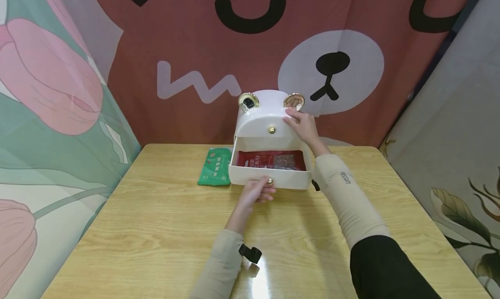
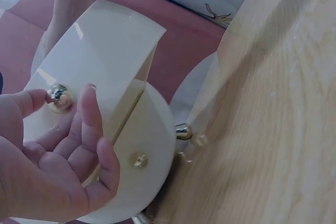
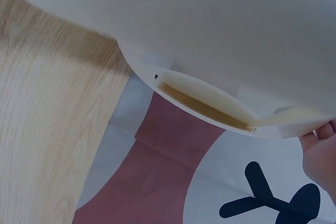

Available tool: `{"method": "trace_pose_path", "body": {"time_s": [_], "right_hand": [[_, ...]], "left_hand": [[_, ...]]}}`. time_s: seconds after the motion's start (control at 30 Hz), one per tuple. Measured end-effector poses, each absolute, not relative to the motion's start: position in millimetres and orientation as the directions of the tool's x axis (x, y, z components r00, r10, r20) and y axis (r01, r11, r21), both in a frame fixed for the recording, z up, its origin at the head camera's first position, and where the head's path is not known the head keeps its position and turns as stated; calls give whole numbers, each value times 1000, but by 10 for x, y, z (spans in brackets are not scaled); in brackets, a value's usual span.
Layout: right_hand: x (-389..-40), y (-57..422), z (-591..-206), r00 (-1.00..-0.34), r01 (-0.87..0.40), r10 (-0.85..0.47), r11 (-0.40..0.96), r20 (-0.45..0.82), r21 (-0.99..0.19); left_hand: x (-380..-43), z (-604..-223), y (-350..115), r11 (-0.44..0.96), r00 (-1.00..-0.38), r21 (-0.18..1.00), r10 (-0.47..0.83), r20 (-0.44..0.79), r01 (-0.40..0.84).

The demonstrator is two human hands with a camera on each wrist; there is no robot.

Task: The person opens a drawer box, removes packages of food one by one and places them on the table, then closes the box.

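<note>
A white two-drawer storage box (image 1: 261, 100) with gold ears and gold knobs stands at the table's back. Its lower drawer (image 1: 251, 177) is pulled out, and a red packet (image 1: 267, 159) with a see-through window lies inside. My left hand (image 1: 254, 192) pinches the lower drawer's gold knob (image 2: 60, 98) between thumb and finger. At the box's upper right, beside the gold ear (image 1: 294, 101), my right hand (image 1: 306, 126) holds the top edge. Only part of that hand shows at the right border of the right wrist view. The upper drawer (image 2: 149, 150) is closed.
A green packet (image 1: 215, 166) lies on the wooden table (image 1: 156, 229) just left of the box. Behind the box hangs a reddish-brown curtain (image 1: 195, 38) with a bear print. Patterned curtains flank the table on both sides.
</note>
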State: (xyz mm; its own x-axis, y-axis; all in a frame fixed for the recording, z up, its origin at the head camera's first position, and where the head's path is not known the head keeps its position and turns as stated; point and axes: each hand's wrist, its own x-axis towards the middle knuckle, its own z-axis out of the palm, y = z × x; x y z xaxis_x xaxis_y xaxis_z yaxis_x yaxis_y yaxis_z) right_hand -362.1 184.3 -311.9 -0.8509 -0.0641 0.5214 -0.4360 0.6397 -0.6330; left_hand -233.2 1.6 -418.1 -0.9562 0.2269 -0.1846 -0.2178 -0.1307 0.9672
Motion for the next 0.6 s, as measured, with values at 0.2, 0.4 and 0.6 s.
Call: {"method": "trace_pose_path", "body": {"time_s": [0.2, 0.4, 0.6], "right_hand": [[-3620, 1838, -3139, -839, -449, -62, 641, 541, -623], [-3618, 1835, -3135, -841, -444, -60, 645, 537, -623], [-3606, 1829, -3130, -858, -418, -48, 642, 511, -642]], "left_hand": [[-2319, -4146, -45, -94, -981, 993, 187, -49, -67], [-2301, -4072, -103, 32, -990, 998, 131, 51, 55], [-2266, -3984, -159, 198, -995, 976, 63, 82, 93]]}}
